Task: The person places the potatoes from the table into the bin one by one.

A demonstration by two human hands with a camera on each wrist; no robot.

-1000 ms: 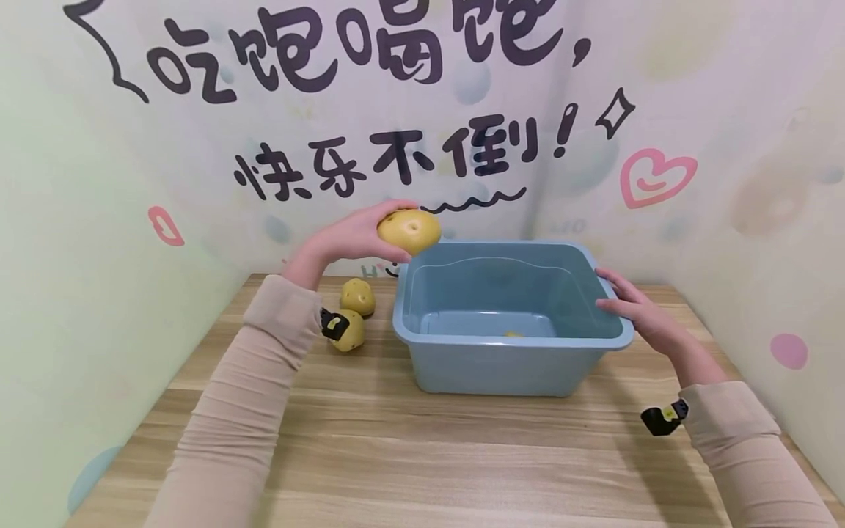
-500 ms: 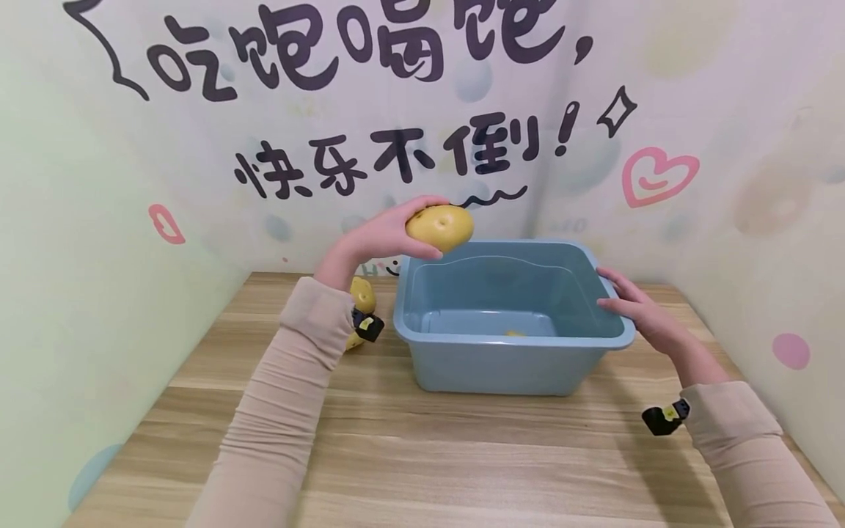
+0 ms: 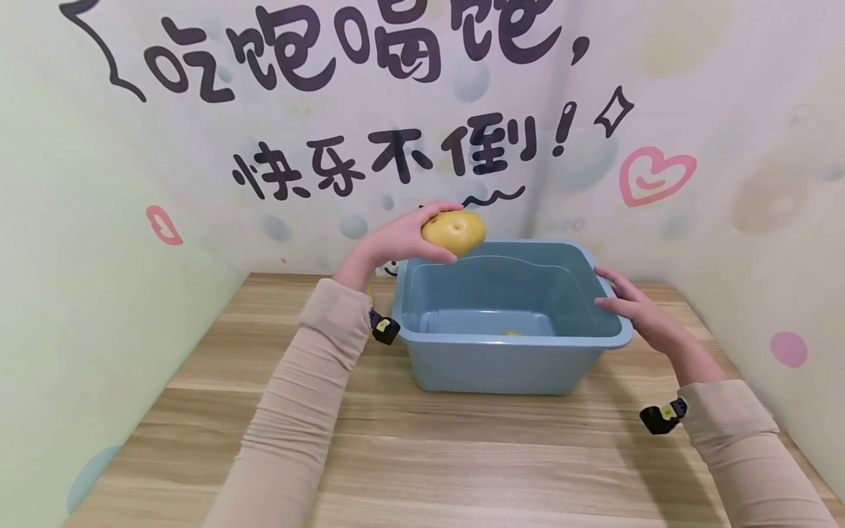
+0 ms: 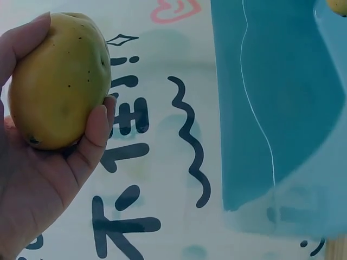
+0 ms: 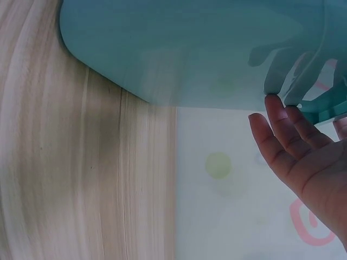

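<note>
Fingers (image 4: 97, 127) of the left hand (image 3: 404, 238): curled round one potato (image 3: 455, 232), thumb on the opposite side; potato yellow, dark-specked, held up off everything else, overlapping the back left rim of the tub in the head view. Right hand (image 3: 637, 312): thumb over the right rim, other fingers slightly spread along the outer wall, tips against it, rim pinched between. Sleeves (image 3: 287, 418), two, beige, cuffs turned back. Wrist cameras (image 3: 384, 327), two, black with a yellow-green label, one at each cuff. Surface (image 3: 462, 462): wood-grained, pale brown, reaching back to the wall. Tub (image 3: 491, 367): blue, rectangular, standing upright on the surface between the hands. Yellow item (image 3: 512, 333): inside the tub, mostly hidden by the front rim. Yellow sliver (image 3: 370, 295): just beside the left cuff, left of the tub; remainder hidden by the arm. Wall (image 3: 409, 110): whitish, with two lines of black lettering (image 3: 472, 144), a black wavy line (image 3: 495, 196), a pink heart (image 3: 656, 176) at right and a smaller one at left.
</note>
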